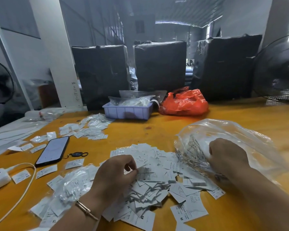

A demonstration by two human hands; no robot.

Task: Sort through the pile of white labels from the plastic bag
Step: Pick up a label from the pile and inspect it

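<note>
A heap of white labels (158,182) lies spread on the orange bench (157,129), just in front of the person. The left hand (114,174) rests on the heap, its grip closed in a pinch on a single label (146,170) at thumb and fingertips. The right hand (227,157) has its grip curled round the clear plastic bag (223,130), which lies at the heap's right edge. A phone (53,150) lies to the left, with a lilac tray (127,110) and a red bag (184,102) at the far side.
</note>
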